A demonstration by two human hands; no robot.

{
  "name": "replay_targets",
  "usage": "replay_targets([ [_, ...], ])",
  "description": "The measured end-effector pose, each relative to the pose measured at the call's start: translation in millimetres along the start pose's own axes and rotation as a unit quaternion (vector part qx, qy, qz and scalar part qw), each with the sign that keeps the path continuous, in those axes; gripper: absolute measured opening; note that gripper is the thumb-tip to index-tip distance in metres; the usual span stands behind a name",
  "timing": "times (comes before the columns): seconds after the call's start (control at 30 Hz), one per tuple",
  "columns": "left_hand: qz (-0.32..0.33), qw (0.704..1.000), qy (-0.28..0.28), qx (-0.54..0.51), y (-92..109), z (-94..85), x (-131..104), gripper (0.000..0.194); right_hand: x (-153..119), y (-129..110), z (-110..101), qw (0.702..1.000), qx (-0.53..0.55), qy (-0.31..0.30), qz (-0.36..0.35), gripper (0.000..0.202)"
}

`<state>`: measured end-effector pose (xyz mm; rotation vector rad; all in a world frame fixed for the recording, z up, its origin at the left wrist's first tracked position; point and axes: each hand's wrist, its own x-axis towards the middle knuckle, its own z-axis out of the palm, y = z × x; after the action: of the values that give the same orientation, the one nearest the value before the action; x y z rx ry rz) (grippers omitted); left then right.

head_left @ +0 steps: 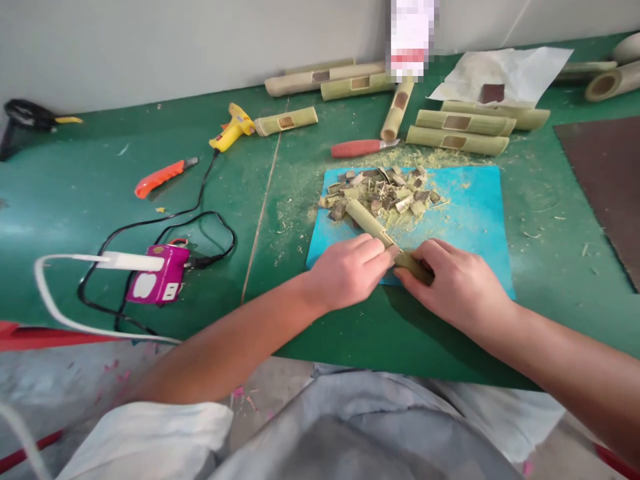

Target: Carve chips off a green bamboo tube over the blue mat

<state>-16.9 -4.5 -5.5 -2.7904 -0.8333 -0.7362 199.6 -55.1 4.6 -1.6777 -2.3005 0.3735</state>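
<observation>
A short bamboo tube [366, 217] with a cut-out in its side lies slantwise over a blue mat [475, 220]. My right hand [450, 283] is closed around the tube's near end. The fingers of my left hand [353, 270] are pressed together on the tube at the cut-out; whether a small piece is also under them is hidden. Just beyond the tube, a heap of bamboo chips and shavings [385, 190] covers the mat's far left part. A red-handled knife [357, 148] lies behind the mat.
Several notched bamboo tubes [457, 142] lie at the back, near white paper [465, 73] with a small brown square [493, 93]. A dark brown sheet [607, 180] is at right. Leftward lie a yellow glue gun [233, 130], an orange utility knife [163, 179] and a corded purple power adapter [159, 275].
</observation>
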Motion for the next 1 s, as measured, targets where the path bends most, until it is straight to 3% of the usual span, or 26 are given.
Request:
replay_targets([
  [0.13,-0.076,0.997,0.023,0.025,-0.6,-0.6,1.0,0.031,-0.1,-0.3,0.6,1.0,-0.003,0.01,-0.003,0.025],
  [0.27,-0.016,1.0,-0.007,-0.022,2.9,-1.9,0.9,0.027,0.2,-0.7,0.5,1.0,-0.005,0.009,-0.01,0.024],
  [0.37,-0.068,0.997,0.029,0.035,5.2,-3.0,1.5,0.028,0.5,-0.6,-0.1,1.0,-0.005,0.008,-0.007,0.023],
  [0.5,0.022,0.999,0.011,0.024,6.3,-1.6,1.9,0.022,0.3,-0.7,0.2,1.0,-0.016,0.005,-0.016,0.023],
  [0.63,-0.053,0.997,0.034,0.052,2.0,0.2,1.2,0.026,-0.1,-1.9,0.7,0.999,-0.027,0.015,-0.019,0.024],
  [0.77,-0.005,1.0,0.01,0.001,-1.5,-0.6,1.2,0.026,0.3,-2.6,-0.3,0.999,-0.022,0.013,-0.024,0.023],
  [0.87,-0.066,0.997,0.036,0.008,-3.5,-1.0,1.6,0.03,0.5,-2.3,-0.9,1.0,-0.017,0.012,-0.017,0.023],
  [1.0,-0.027,0.999,-0.022,-0.026,-3.1,-0.7,0.8,0.029,0.1,-1.6,-0.3,0.999,-0.016,0.012,-0.024,0.024],
])
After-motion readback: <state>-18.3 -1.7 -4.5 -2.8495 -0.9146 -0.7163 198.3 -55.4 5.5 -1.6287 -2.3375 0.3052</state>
